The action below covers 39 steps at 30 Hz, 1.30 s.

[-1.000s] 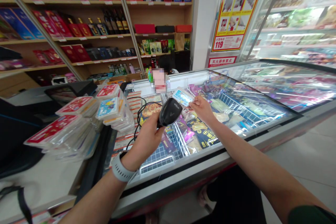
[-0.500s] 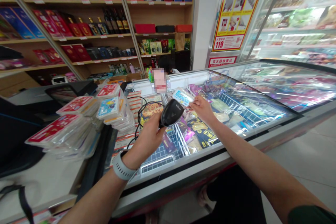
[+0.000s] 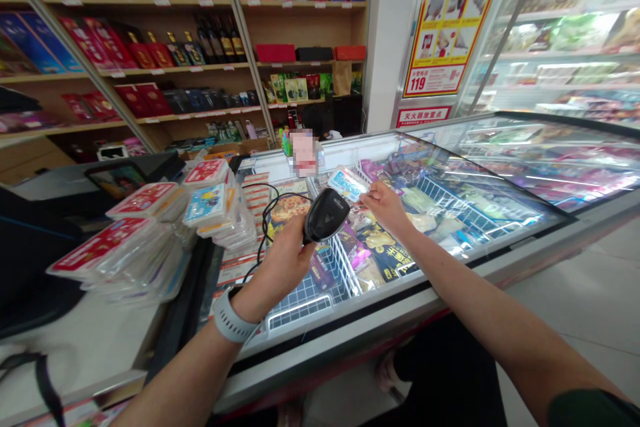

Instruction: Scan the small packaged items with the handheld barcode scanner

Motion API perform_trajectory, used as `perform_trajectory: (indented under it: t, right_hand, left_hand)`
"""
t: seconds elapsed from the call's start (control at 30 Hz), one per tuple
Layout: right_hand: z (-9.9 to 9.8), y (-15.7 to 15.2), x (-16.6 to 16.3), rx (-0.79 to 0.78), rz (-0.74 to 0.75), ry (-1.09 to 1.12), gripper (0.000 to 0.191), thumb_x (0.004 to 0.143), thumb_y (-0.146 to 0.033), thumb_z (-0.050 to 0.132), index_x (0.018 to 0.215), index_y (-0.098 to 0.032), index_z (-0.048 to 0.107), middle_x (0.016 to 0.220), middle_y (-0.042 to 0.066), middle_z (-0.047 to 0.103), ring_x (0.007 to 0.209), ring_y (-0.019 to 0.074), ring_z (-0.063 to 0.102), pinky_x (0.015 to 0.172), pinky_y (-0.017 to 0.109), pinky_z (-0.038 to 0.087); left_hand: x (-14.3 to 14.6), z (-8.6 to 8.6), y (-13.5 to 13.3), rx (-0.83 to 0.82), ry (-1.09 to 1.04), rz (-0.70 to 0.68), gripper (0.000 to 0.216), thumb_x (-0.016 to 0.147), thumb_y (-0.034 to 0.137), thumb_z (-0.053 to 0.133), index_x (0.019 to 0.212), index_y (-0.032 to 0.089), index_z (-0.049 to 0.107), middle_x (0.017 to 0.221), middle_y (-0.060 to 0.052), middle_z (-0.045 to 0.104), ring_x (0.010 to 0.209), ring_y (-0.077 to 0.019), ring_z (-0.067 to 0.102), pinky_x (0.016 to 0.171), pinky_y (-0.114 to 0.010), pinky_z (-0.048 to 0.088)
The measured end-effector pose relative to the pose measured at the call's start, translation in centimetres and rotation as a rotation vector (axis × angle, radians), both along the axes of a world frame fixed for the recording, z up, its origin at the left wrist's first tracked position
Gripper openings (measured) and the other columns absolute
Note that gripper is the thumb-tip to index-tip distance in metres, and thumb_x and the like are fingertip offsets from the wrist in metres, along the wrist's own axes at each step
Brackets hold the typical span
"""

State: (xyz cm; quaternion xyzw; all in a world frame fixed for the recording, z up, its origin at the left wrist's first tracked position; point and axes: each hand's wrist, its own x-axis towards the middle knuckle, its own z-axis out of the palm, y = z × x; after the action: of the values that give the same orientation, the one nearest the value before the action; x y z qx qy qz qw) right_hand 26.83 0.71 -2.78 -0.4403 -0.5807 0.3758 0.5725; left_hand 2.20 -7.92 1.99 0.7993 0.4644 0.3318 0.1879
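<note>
My left hand [image 3: 286, 257] is wrapped round the handle of a black barcode scanner [image 3: 327, 215], whose head points away toward the upper right. A black cable [image 3: 262, 230] loops from it over the glass. Between the fingertips of my right hand [image 3: 385, 208] is the near edge of a small flat clear package with a blue-and-white label [image 3: 347, 183]. The package is just beyond the scanner head, apart from it. Both hands are above the glass top of a chest freezer [image 3: 400, 303]. The fingers under the scanner grip are partly hidden.
Stacks of flat packages with red labels [image 3: 127, 243] and blue labels [image 3: 206, 205] stand at the left by a counter [image 3: 95, 347]. Wire baskets [image 3: 300, 313] and bagged foods lie beneath the glass. Shelves of boxes and bottles [image 3: 220, 40] line the back.
Both hands stay almost still, with the scanner and the package held in nearly the same place. At the back, a dark shape behind the freezer has shifted slightly.
</note>
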Motion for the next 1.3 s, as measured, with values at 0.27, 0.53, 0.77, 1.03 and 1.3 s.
perform_trajectory:
  t: [0.27, 0.53, 0.77, 1.03, 1.3]
  right_hand:
    - [0.4, -0.2, -0.2, -0.021, 0.002, 0.048, 0.029, 0.071, -0.039, 0.066, 0.080, -0.023, 0.043, 0.067, -0.004, 0.064, 0.070, 0.0204, 0.070, 0.061, 0.034, 0.059]
    - [0.4, 0.0, 0.0, -0.037, 0.051, 0.073, 0.031, 0.071, -0.040, 0.068, 0.080, -0.023, 0.044, 0.070, -0.002, 0.066, 0.071, 0.0200, 0.070, 0.062, 0.033, 0.059]
    - [0.4, -0.1, -0.1, -0.039, 0.051, 0.070, 0.034, 0.070, -0.042, 0.070, 0.079, -0.023, 0.043, 0.070, -0.002, 0.066, 0.072, 0.0200, 0.070, 0.062, 0.032, 0.059]
    - [0.4, 0.1, 0.0, -0.028, 0.017, 0.055, 0.032, 0.071, -0.041, 0.068, 0.080, -0.023, 0.043, 0.069, -0.002, 0.065, 0.070, 0.0205, 0.070, 0.060, 0.033, 0.059]
    - [0.0, 1.8, 3.7, 0.053, -0.432, -0.480, 0.017, 0.080, -0.030, 0.054, 0.094, -0.021, 0.053, 0.089, 0.006, 0.067, 0.079, 0.0229, 0.068, 0.074, 0.038, 0.055]
  left_hand:
    - [0.0, 0.2, 0.1, -0.012, -0.032, 0.002, 0.039, 0.083, 0.020, 0.051, 0.121, 0.014, 0.049, 0.115, -0.013, 0.061, 0.107, -0.0250, 0.058, 0.093, -0.040, 0.045]
    - [-0.2, 0.3, 0.2, 0.009, -0.031, -0.008, 0.039, 0.084, 0.022, 0.052, 0.122, 0.015, 0.051, 0.120, -0.012, 0.061, 0.113, -0.0250, 0.056, 0.097, -0.040, 0.043]
    - [-0.2, 0.4, 0.1, 0.001, -0.021, -0.016, 0.039, 0.084, 0.024, 0.052, 0.121, 0.014, 0.049, 0.114, -0.013, 0.061, 0.111, -0.0260, 0.057, 0.096, -0.041, 0.044]
    - [0.0, 0.2, 0.2, -0.008, -0.041, -0.004, 0.038, 0.085, 0.025, 0.051, 0.121, 0.015, 0.049, 0.118, -0.013, 0.060, 0.112, -0.0259, 0.056, 0.097, -0.043, 0.043]
    - [-0.1, 0.1, 0.1, -0.013, -0.022, -0.018, 0.036, 0.084, 0.023, 0.051, 0.119, 0.016, 0.051, 0.114, -0.013, 0.062, 0.109, -0.0266, 0.057, 0.094, -0.044, 0.045]
